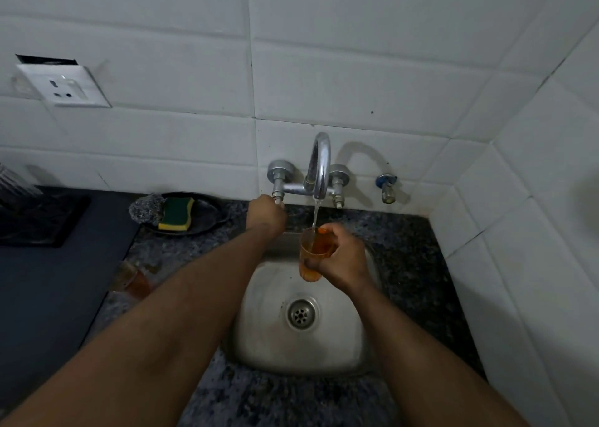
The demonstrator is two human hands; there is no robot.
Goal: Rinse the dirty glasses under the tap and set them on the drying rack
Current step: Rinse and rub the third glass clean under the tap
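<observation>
The right hand [340, 258] grasps an amber ribbed drinking glass [310, 255], held upright over the far edge of the stainless steel sink [337, 339], where a thin stream from the curved chrome tap [319, 167] runs into it. The left hand [265, 214] is curled around the tap's left valve handle [278, 196]. Another amber glass [131, 279] stands on the speckled granite counter [405, 254] left of the sink, beside the dark drying mat [48, 280]

No words, labels, brand marks or numbers can be read anywhere in this view.
</observation>
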